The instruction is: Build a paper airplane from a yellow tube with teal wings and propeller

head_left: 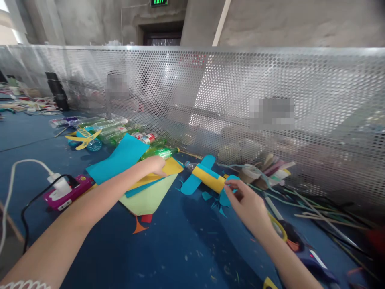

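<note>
A bottle plane (207, 179) with a yellow paper body and blue wings lies on the blue table (168, 257). My right hand (246, 206) pinches the blue tail piece at the plane's near end. My left hand (155, 165) reaches out over a pile of coloured paper sheets (141, 180), its fingers curled down onto the yellow sheet. Whether it grips the sheet or only presses on it is unclear.
Several green plastic bottles (120, 134) and a second paper plane (84, 138) lie at the back left. A pink power strip (67, 192) with cables sits at left. Scissors (282, 228), tape rolls (249, 172) and sticks (319, 212) lie at right. A perforated metal screen (240, 100) runs behind.
</note>
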{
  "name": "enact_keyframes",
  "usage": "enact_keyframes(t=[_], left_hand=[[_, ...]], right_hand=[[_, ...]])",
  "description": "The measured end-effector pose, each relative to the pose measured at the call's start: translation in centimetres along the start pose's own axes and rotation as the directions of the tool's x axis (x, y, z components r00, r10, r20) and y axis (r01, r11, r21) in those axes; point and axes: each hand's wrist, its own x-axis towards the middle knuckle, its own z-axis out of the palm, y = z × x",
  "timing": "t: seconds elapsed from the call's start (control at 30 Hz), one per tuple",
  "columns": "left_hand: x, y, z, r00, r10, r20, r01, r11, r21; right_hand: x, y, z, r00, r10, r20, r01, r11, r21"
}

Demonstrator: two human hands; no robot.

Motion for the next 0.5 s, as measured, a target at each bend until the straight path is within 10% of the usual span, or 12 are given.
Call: enact_keyframes(t=[0.5], left_hand=[[-3.0,-5.3,-3.8,0.909,-0.373,0.187,0.372,0.927,0.041]], right_hand=[[-0.3,-1.0,0.3,0.997,-0.075,0.037,0.078,0.993,-0.088]])
